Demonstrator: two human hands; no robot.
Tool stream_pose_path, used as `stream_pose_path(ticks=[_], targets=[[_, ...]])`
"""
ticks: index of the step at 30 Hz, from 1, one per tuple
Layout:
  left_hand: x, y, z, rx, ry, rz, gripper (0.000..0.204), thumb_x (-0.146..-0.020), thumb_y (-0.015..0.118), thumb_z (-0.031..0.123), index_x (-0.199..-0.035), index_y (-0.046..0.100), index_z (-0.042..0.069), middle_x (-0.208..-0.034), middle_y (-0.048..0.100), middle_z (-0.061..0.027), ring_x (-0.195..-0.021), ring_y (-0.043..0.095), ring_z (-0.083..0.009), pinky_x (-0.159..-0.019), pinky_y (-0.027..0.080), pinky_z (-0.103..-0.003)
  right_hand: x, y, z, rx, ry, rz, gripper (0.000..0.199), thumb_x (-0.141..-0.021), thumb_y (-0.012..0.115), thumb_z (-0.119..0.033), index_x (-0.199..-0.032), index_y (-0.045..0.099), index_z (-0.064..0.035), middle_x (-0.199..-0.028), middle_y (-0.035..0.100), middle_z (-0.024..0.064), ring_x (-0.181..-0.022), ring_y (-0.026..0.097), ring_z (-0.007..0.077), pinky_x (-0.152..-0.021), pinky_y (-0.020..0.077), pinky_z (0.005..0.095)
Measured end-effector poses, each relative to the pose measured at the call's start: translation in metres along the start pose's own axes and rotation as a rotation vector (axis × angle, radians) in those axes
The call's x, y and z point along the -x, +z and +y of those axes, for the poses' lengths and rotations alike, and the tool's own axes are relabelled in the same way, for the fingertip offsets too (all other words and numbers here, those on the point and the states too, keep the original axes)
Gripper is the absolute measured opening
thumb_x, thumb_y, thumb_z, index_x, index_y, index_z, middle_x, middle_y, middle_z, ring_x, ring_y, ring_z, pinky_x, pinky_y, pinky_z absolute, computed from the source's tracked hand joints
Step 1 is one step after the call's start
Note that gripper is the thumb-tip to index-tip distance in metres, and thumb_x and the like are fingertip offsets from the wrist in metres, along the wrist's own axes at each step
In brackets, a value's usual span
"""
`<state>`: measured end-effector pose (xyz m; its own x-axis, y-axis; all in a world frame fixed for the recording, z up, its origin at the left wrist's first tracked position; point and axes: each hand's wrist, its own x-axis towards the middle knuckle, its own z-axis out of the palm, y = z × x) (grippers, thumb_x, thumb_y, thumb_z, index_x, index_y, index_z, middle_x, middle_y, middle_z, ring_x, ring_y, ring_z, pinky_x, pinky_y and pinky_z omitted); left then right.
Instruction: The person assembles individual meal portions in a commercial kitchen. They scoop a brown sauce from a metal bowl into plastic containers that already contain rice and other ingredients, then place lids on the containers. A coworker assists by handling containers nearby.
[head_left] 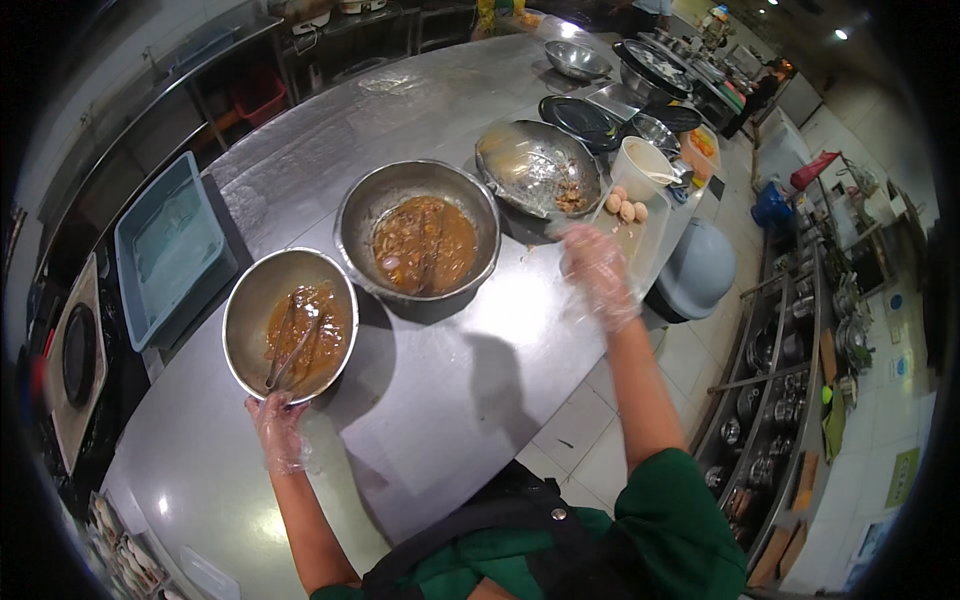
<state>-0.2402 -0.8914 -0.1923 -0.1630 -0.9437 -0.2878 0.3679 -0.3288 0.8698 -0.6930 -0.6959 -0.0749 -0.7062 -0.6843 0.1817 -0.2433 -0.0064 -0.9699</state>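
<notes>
- On the steel counter (450, 400) in front of me, my left hand (277, 430), in a clear plastic glove, rests at the near rim of a small steel bowl (290, 322); fingers loosely curled, gripping nothing that I can see.
- That bowl holds brown sauce and a pair of tongs (293, 348) leaning inside.
- My right hand (598, 272), also gloved and blurred, hovers open and empty above the counter's far edge, near a tray of eggs (627, 208).
- Between the hands, farther back, a larger steel bowl (417, 232) holds more brown sauce.
- Behind it sits a scraped wok (538, 166); a blue tub (168, 245) lies to my left.
</notes>
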Motion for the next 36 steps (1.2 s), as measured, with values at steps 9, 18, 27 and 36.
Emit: stream_pose_path(ticks=[9,18,27,36], targets=[[-0.006,0.080,-0.009,-0.121,0.038,0.261,0.030,-0.087,0.055,0.008,-0.111,0.038,0.013,-0.092,0.053,-0.0042,-0.079,0.057,-0.0180,-0.069,0.054,-0.038,-0.142,-0.161,0.034,0.303,0.170,0.100,0.024,-0.091,0.055,-0.021,-0.096,0.060,0.0016,-0.082,0.060,0.0038,-0.069,0.055,0.0118,-0.061,0.0445,0.0240],[0.026,0.096,-0.019,0.075,0.062,0.281,0.028,-0.086,0.055,0.008,-0.103,0.032,0.008,-0.092,0.054,-0.0105,-0.077,0.061,-0.0258,-0.071,0.058,-0.041,-0.151,0.015,0.011,0.395,-0.030,-0.594,0.024,-0.087,0.060,-0.022,-0.097,0.067,-0.0022,-0.076,0.061,0.0017,-0.066,0.055,0.0105,-0.059,0.0445,0.0256],[0.098,0.096,-0.013,0.145,0.053,0.397,0.052,-0.086,0.065,0.017,-0.122,0.029,0.008,-0.117,0.048,-0.0153,-0.089,0.062,-0.0382,-0.075,0.055,-0.047,-0.063,0.216,0.042,0.453,-0.575,-0.765,0.021,-0.079,0.052,-0.010,-0.089,0.067,-0.0001,-0.090,0.065,0.0215,-0.084,0.062,0.0346,-0.076,0.0481,0.0426],[0.257,0.012,-0.008,-0.243,0.218,0.532,0.047,-0.085,0.066,0.023,-0.123,0.042,0.009,-0.117,0.053,-0.0112,-0.097,0.061,-0.0277,-0.082,0.052,-0.038,0.051,0.212,-0.072,0.173,-0.611,-0.828,0.028,-0.090,0.052,-0.020,-0.109,0.061,-0.0004,-0.096,0.062,0.0209,-0.088,0.058,0.0294,-0.080,0.0433,0.0414]])
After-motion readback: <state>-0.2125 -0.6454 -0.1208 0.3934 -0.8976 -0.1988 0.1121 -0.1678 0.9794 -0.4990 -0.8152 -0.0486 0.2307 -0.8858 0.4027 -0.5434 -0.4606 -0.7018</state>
